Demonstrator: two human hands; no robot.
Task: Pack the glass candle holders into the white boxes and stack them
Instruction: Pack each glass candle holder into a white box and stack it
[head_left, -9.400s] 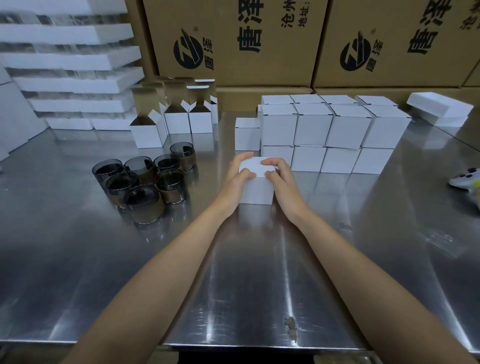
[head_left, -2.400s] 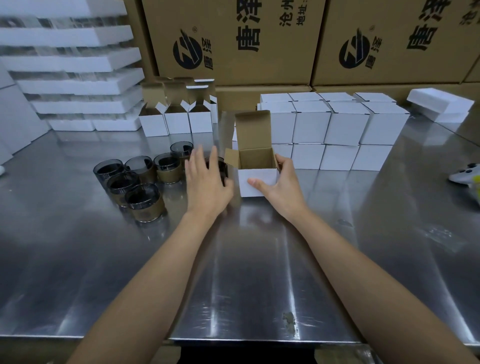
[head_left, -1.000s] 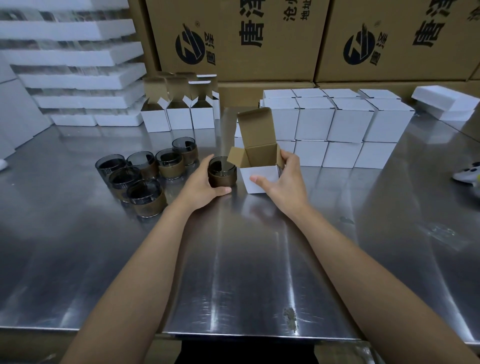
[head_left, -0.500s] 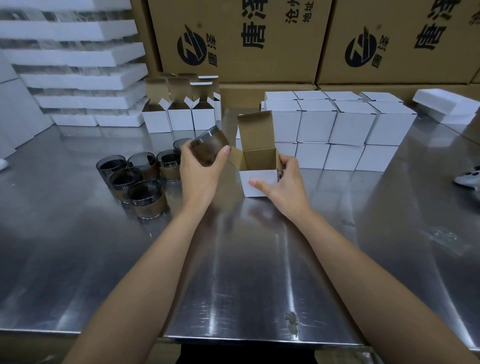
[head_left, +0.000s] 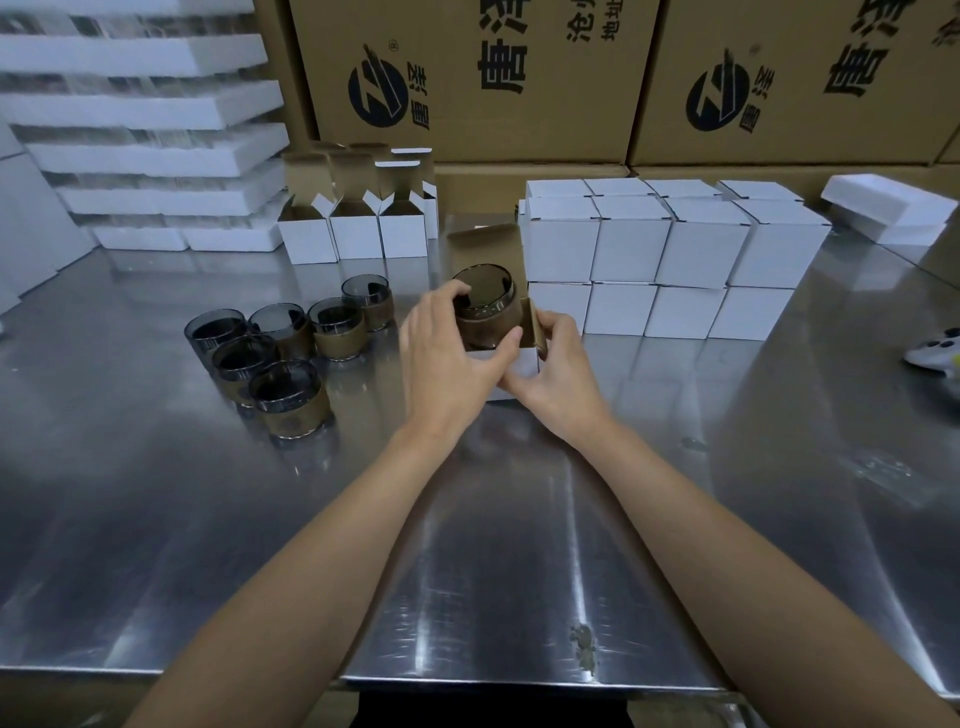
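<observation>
The left hand (head_left: 449, 353) grasps a smoky dark glass candle holder with a brown band (head_left: 488, 312), fingers curled over its rim. It holds the holder upright at the mouth of a small open white cardboard box (head_left: 525, 366). The right hand (head_left: 563, 376) pinches that box's right side. Left of the grip, six similar dark glass holders (head_left: 291, 395) stand on the steel table (head_left: 467, 571). To the right and beyond are stacked closed white boxes (head_left: 675, 249).
</observation>
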